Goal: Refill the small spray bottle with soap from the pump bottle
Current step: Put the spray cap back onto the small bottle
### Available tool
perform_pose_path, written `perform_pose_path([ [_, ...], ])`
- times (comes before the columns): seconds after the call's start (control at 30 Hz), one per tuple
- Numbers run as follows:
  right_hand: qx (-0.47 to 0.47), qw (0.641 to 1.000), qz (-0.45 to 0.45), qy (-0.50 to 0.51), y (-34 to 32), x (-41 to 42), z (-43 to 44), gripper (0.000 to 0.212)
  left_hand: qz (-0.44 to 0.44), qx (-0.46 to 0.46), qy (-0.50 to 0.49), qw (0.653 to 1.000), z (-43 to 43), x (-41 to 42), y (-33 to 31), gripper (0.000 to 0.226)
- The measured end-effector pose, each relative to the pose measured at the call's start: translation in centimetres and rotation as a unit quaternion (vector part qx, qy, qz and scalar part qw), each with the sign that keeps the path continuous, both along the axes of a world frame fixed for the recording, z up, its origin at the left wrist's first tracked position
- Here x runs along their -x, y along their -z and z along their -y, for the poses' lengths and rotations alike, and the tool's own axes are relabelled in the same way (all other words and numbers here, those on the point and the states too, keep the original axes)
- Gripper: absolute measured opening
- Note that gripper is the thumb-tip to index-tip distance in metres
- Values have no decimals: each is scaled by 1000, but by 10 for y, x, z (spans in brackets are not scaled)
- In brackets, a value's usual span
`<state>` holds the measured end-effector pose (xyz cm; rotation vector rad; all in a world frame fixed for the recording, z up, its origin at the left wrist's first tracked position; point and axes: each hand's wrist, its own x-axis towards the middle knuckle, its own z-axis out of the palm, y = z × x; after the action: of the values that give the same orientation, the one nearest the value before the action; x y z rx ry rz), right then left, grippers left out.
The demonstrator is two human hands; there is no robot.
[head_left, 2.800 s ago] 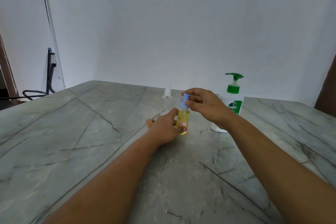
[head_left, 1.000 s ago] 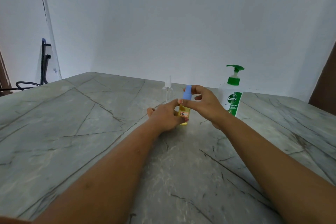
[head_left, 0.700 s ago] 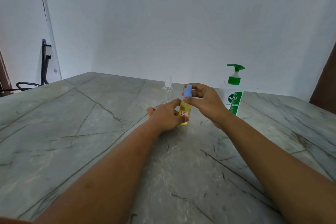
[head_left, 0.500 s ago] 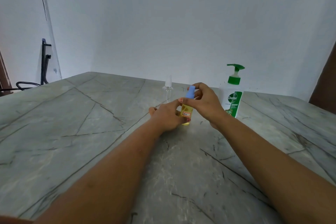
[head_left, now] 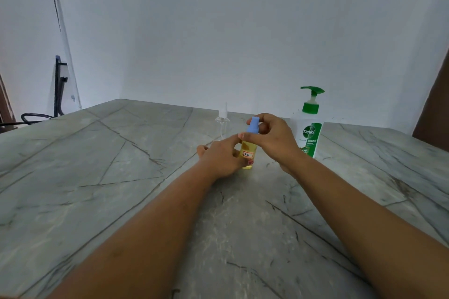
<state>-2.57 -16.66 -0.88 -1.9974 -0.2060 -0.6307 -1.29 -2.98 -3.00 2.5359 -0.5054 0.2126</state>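
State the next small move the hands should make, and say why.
Probably unscrew the blue spray top with the right hand: it pinches the top, the left hand holds the small spray bottle upright, and the top is still on.

Both bare forearms run from the near edge of the grey marble counter (head_left: 121,177) toward its middle, converging. The left hand (head_left: 222,156) sits low, fingers curled round the small clear yellow-filled spray bottle (head_left: 248,152). The right hand (head_left: 271,137) sits above it, thumb and curled fingers pinching the blue plastic cap (head_left: 254,126).
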Motion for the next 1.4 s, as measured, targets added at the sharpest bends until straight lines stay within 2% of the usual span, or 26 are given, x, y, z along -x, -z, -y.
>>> perform_pose_path([
  [0.13, 14, 999, -1, 37, 1, 1, -11, 45, -1, -1, -7, 1000, 1, 1, 1, 58],
  [0.3, -43, 994, -53, -85, -2, 8, -5, 33, -8, 8, -3, 1000, 1, 1, 1, 56],
  [0.47, -59, 987, -61, -137, -11, 10, 6, 39, -11, 6, -5, 1000, 2, 1, 1, 54],
  [0.7, 19, 1000, -7, 18, -5, 6, -1, 41, -7, 5, -10, 1000, 4, 2, 1, 61],
  [0.8, 36, 999, -29, -10, -1, 6, -3, 45, -15, 9, -12, 1000, 3, 1, 1, 60],
  [0.93, -22, 990, -80, -112, -5, 10, 4, 34, -18, 13, -6, 1000, 2, 3, 1, 55],
  [1.0, -27, 989, -77, -121, -6, 10, 7, 36, -21, 9, -9, 1000, 3, 2, 1, 53],
  [1.4, -14, 999, -5, 31, 0, -1, 0, 36, 13, -20, -22, 999, 5, -3, 2, 56],
])
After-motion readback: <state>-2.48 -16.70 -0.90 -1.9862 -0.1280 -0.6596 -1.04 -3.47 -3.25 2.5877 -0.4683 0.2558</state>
